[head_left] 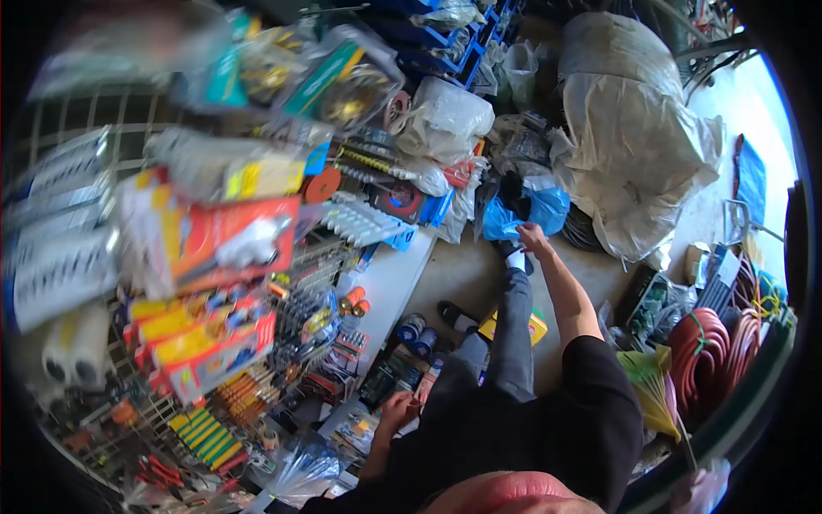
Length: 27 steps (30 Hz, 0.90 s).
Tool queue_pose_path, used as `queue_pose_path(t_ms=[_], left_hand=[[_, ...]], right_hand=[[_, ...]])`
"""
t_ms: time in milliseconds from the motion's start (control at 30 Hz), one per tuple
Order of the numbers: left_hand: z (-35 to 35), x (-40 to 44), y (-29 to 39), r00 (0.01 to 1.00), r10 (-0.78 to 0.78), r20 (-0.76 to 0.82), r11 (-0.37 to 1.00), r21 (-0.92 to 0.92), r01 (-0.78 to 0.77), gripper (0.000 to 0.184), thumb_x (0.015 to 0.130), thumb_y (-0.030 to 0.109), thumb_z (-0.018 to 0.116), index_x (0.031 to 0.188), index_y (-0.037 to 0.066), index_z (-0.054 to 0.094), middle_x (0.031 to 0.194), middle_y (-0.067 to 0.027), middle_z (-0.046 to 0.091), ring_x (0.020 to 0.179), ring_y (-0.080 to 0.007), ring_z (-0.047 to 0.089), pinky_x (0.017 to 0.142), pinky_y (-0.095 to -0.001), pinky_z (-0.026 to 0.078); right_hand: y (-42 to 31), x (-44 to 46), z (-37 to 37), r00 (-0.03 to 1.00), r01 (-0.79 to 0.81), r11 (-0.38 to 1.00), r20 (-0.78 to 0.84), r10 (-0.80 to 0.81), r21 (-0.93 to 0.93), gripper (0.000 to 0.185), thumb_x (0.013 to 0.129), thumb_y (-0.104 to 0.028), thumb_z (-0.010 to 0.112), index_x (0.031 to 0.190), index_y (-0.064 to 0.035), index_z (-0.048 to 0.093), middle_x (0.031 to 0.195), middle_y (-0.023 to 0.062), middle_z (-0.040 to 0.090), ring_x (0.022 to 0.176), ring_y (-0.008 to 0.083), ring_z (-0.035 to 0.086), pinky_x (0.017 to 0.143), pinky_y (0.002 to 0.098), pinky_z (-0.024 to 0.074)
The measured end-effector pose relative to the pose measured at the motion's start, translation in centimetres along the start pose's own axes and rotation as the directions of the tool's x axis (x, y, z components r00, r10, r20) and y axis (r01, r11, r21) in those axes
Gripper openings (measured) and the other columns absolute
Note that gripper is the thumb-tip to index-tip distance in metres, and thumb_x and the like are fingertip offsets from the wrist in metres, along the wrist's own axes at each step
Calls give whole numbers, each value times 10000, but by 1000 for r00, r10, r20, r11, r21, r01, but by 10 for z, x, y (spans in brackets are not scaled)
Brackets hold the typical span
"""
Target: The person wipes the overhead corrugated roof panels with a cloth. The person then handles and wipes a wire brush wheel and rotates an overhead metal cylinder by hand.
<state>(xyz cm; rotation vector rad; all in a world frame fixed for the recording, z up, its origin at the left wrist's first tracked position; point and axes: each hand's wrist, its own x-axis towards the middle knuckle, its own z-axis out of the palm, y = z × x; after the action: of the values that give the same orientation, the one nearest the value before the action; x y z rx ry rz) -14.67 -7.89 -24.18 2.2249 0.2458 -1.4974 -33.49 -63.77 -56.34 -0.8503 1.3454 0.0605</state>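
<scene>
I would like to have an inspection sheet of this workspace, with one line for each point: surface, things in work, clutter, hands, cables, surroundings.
Surface: grey floor, partly bare around the feet.
Job's things: blue plastic bag, crumpled, with something dark at its opening.
Clutter: yellow box on the floor beside the leg; packaged goods crowd the left side.
Hands: right hand at the edge of the bag, grip unclear; left hand low among goods, grip unclear.
Cables: reddish coils at right, cable or hose unclear.
Surroundings: large whitish covered bundle ahead to the right; blue bins ahead.
</scene>
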Motion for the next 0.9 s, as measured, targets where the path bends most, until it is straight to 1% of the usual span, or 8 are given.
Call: queue_pose_path(t_ms=[133,200,333,400,533,667,767,900], left_hand=[[40,-6,77,993,-99,56,980,-170,108,253,1035,216,610,1225,59,669,991,-85,736,868,-171,717,730,-309,590],[49,1,81,999,-41,11,986,-162,43,271,1045,215,595,1276,81,641,980,-87,729,824,-167,719,658,-298,593],[72,-3,91,997,-67,39,994,-84,70,261,1050,216,586,1270,89,645,1004,-80,723,824,-165,718,645,-285,576],[79,-3,95,992,-99,73,994,-36,102,262,1053,220,582,1275,98,647,1013,-81,725,853,-167,721,677,-285,569],[83,-11,108,987,-118,107,993,0,118,269,1057,242,574,1281,113,647,1023,-82,730,865,-164,721,706,-293,562],[76,-11,132,990,17,142,998,-59,-9,306,1051,286,601,1307,120,616,1013,-77,718,839,-147,704,672,-266,544],[73,-9,160,972,192,138,971,-168,-168,295,1040,255,623,1304,125,613,981,-63,705,811,-129,689,639,-250,536],[75,-7,209,926,375,48,925,55,-377,332,982,217,694,1289,107,633,1021,-74,723,828,-132,692,713,-302,573]], right_hand=[[21,147,7,949,315,944,41,-312,-97,492,905,-342,679,1294,-46,632,1165,108,678,1038,307,699,616,442,625],[56,228,1,685,651,444,224,-693,-616,585,880,-345,712,1368,-50,580,1297,142,642,1138,348,670,648,468,627],[67,265,37,879,396,818,-84,-468,-416,681,789,-411,781,1337,-53,590,1351,244,602,1252,411,598,1018,649,451],[85,272,37,576,395,268,10,-817,-879,423,850,-345,684,1105,-8,705,1289,286,621,1121,444,635,949,575,514],[-4,150,17,908,358,891,-117,-401,-279,346,842,-283,632,840,59,684,889,316,664,900,471,664,814,501,540],[-32,49,3,921,389,888,111,-373,-246,377,888,-363,604,745,-28,697,692,182,681,679,332,696,630,458,516],[-43,-30,4,784,601,708,101,-613,-370,371,913,-388,627,901,-38,749,839,177,728,811,339,705,771,465,551],[-115,-161,-15,764,563,786,524,-376,-257,366,995,-369,650,1107,-27,717,831,89,722,682,182,692,613,351,562]])
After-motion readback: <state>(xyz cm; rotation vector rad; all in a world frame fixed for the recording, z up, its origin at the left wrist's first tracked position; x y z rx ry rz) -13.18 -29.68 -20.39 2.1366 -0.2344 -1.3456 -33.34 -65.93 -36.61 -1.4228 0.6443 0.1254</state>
